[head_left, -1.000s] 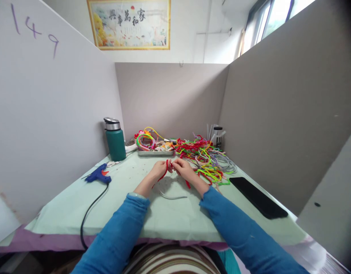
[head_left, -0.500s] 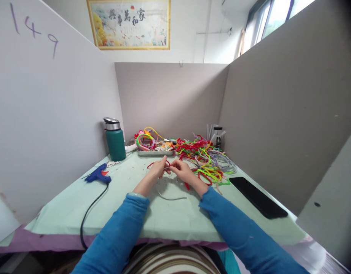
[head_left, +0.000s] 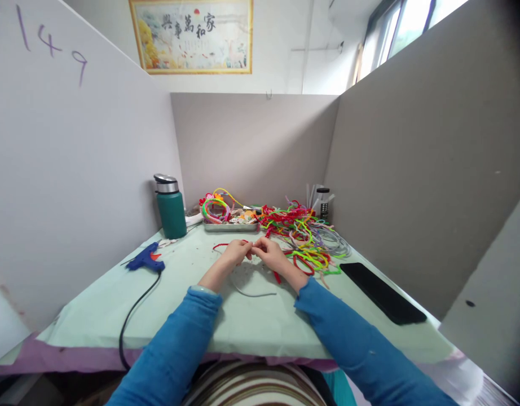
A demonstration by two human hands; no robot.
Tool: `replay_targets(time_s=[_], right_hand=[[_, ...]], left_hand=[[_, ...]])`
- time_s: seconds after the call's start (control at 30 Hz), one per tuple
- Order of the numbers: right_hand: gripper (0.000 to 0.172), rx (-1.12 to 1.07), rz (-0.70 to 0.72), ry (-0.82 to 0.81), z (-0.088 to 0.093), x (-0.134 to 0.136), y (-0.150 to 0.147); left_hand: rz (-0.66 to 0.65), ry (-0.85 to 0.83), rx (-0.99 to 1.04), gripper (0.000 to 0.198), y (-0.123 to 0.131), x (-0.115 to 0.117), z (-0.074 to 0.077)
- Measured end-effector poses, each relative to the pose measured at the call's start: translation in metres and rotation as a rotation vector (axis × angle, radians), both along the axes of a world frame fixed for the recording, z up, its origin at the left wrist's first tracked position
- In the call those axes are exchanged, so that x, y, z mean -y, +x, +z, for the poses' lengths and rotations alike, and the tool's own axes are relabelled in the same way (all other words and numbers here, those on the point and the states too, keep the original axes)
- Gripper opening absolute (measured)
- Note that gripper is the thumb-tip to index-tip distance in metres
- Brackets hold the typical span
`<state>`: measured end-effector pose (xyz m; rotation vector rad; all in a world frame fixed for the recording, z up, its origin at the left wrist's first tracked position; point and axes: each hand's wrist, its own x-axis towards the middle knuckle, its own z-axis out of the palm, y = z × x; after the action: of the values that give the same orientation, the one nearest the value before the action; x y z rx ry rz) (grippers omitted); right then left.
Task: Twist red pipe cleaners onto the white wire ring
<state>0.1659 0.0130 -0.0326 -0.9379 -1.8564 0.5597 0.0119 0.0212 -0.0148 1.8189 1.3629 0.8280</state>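
Note:
Over the middle of the table my left hand (head_left: 236, 253) and my right hand (head_left: 268, 253) meet at the fingertips, both closed in a pinch. A red fuzzy stem (head_left: 220, 246) sticks out to the left from my left hand. What lies between the touching fingertips is too small to make out. Below the hands a thin grey stem (head_left: 255, 295) curves on the pale green cloth. A short red piece (head_left: 277, 277) lies under my right wrist.
Behind the hands are a metal tray (head_left: 230, 228) and a heap of coloured stems (head_left: 302, 225). A green bottle (head_left: 171, 211) and blue glue gun (head_left: 145, 257) stand left. A black phone-like slab (head_left: 382, 293) lies right, near a small jar (head_left: 323, 204).
My left fingers have closed, with the raised thumb lowered toward the right fingertips. The red stem has shifted a little left and now shows less between the hands.

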Motion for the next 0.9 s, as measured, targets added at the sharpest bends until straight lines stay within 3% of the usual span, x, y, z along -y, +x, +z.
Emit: replay_targets(time_s=[0.37,0.53,0.67,0.73,0.9], right_hand=[[0.016,0.009,-0.009,0.020,0.000,0.000,-0.001],[0.017,-0.002,-0.049,-0.014,-0.005,-0.005,-0.002],[0.018,-0.024,-0.095,-0.072,-0.009,-0.013,0.001],[0.017,-0.029,-0.120,-0.087,-0.009,-0.016,0.003],[0.013,-0.047,-0.137,-0.100,-0.009,-0.019,0.005]], left_hand=[[0.064,0.004,-0.020,0.031,-0.001,-0.002,-0.003],[0.112,0.109,-0.059,0.038,0.001,0.004,0.001],[0.196,0.229,-0.113,0.024,0.003,0.007,0.005],[0.170,0.298,-0.120,0.017,0.003,0.007,0.005],[0.059,0.462,-0.151,0.021,0.003,0.002,-0.001]])
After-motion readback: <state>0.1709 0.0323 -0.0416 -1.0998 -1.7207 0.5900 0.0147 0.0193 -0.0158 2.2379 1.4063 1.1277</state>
